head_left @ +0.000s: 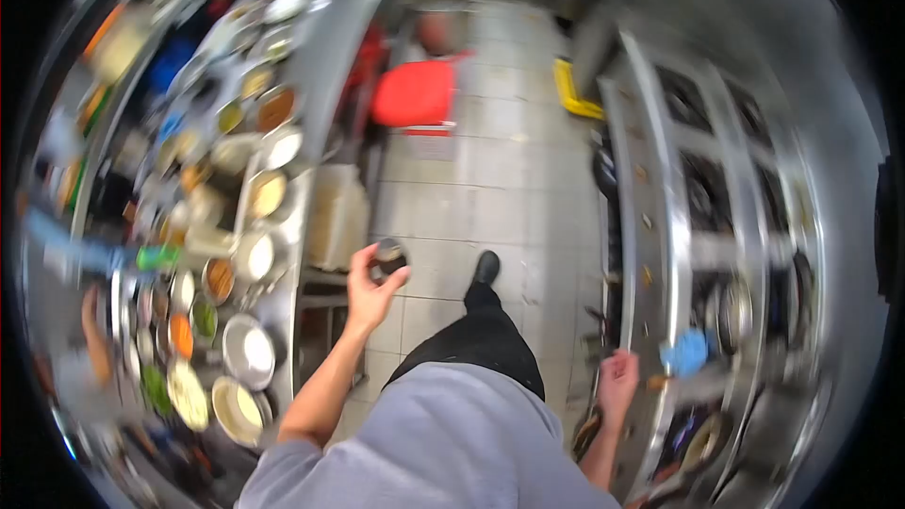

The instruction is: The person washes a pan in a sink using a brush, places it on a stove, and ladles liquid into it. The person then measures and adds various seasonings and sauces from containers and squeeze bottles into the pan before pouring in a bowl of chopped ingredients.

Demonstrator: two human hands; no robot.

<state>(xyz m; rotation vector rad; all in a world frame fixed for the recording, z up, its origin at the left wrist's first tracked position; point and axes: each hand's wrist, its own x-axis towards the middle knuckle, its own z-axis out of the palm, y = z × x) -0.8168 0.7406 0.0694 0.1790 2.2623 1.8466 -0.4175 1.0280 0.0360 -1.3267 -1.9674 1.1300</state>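
Observation:
My left hand (370, 290) is out in front of me over the tiled floor. Its thumb and fingers are wrapped round a small dark jar (389, 259) with a band of lighter colour; blur hides any label. My right hand (617, 379) hangs at my right side with its fingers curled in, beside the front edge of the stove (669, 273). Nothing shows in it. A blue cloth (686, 352) lies on the stove close to that hand.
On the left, a steel counter (304, 217) carries several bowls of ingredients, including a large metal bowl (249, 351). A red stool (415, 92) stands in the aisle ahead. Something yellow (577, 90) sits by the stove's far end. A person's arm (96, 332) shows across the counter.

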